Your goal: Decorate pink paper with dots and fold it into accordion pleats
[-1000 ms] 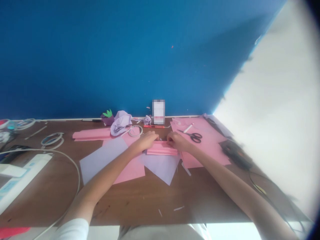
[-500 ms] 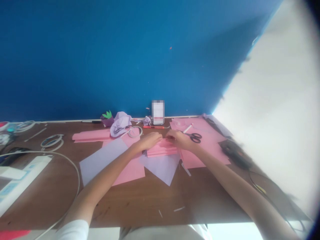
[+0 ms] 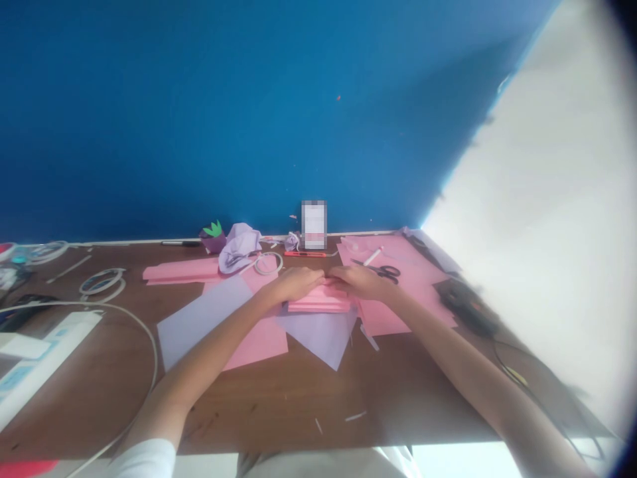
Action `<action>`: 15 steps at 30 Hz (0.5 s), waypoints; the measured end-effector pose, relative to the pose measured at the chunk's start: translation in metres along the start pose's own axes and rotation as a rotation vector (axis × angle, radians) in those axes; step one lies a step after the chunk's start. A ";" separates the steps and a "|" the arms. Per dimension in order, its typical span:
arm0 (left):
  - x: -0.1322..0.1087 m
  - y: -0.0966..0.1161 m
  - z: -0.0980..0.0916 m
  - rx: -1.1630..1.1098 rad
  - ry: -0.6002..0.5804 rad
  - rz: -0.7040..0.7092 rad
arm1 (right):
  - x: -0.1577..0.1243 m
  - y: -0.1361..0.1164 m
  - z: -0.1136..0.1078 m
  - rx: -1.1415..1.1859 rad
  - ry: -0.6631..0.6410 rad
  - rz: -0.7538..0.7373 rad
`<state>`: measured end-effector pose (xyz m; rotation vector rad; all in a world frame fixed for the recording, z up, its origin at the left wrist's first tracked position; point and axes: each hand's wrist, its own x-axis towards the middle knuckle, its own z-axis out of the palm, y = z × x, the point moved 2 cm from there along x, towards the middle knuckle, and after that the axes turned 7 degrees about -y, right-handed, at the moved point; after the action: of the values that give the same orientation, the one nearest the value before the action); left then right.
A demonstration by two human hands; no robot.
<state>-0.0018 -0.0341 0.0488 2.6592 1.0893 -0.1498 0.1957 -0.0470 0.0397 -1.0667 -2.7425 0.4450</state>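
Observation:
A folded strip of pink paper (image 3: 318,304) lies on the brown table (image 3: 279,392), over a lilac sheet (image 3: 318,335). My left hand (image 3: 296,282) presses on the strip's left part, fingers closed along its top fold. On the right part rests my right hand (image 3: 355,280), fingers pinched on the same fold. The two sets of fingertips meet at the middle of the strip. More flat pink sheets (image 3: 259,338) and another lilac sheet (image 3: 199,318) lie beneath and to the left.
Black scissors (image 3: 385,271) and a white pen (image 3: 373,255) lie on pink paper at the right. Lilac paper flowers (image 3: 241,245), tape rings (image 3: 102,282), a small blurred card (image 3: 314,224), a white cable (image 3: 139,325) and a dark device (image 3: 465,302) surround the work area.
Both hands have slid toward each other along the pink strip until their fingertips meet at its middle. The strip looks pressed flatter.

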 end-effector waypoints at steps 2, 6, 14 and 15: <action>-0.001 0.000 -0.002 0.004 -0.006 0.006 | -0.001 0.001 0.000 0.002 -0.017 -0.008; -0.002 -0.001 -0.004 -0.002 -0.006 0.020 | -0.002 0.001 0.000 0.026 -0.027 -0.024; -0.004 -0.003 -0.004 -0.027 -0.067 0.056 | -0.005 -0.008 -0.008 0.024 -0.041 0.007; -0.005 -0.004 -0.004 -0.029 -0.079 0.055 | -0.005 -0.009 -0.009 0.016 -0.038 0.011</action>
<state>-0.0079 -0.0333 0.0530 2.6309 0.9852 -0.2239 0.1961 -0.0549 0.0513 -1.0816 -2.7623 0.4925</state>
